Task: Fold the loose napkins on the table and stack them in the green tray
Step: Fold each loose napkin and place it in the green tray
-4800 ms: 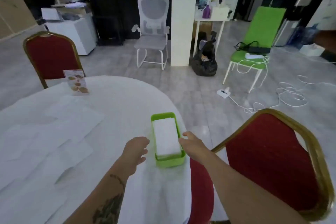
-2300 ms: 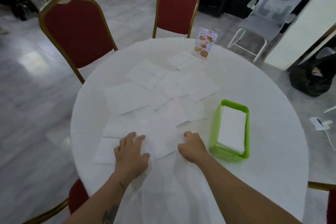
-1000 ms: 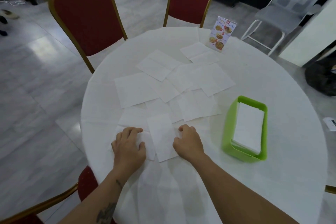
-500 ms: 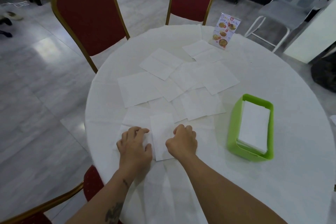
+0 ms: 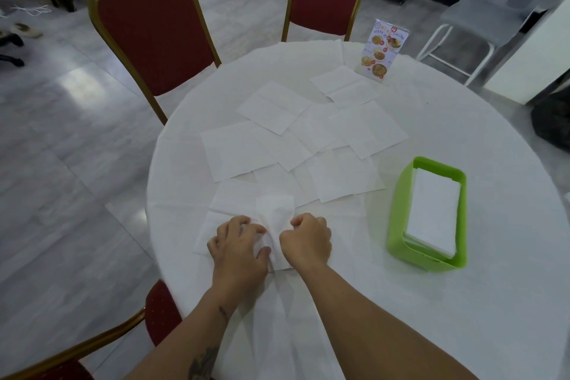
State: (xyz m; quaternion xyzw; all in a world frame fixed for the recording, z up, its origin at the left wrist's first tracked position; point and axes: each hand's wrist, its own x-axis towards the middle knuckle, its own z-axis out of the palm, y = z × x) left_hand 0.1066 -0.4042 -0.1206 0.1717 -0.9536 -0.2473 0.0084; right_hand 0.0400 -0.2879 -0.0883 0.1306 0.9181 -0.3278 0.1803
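A narrow white napkin (image 5: 275,213) lies bunched between my hands at the near edge of the round white table (image 5: 481,311). My left hand (image 5: 239,248) presses on its left side with thumb against the paper. My right hand (image 5: 307,239) is curled into a fist and pinches its right edge. Several loose napkins (image 5: 240,149) lie spread flat and overlapping beyond them. The green tray (image 5: 398,213) stands to the right of my hands with a stack of folded napkins (image 5: 435,210) inside.
A menu card (image 5: 382,51) stands at the table's far edge. Two red chairs (image 5: 151,28) with gold frames stand behind the table; another red chair (image 5: 160,315) is at the near left. A grey office chair (image 5: 481,12) stands at the back right.
My hands have drawn closer together on the narrow napkin, which now puckers up between them. The view has shifted slightly nearer the table.
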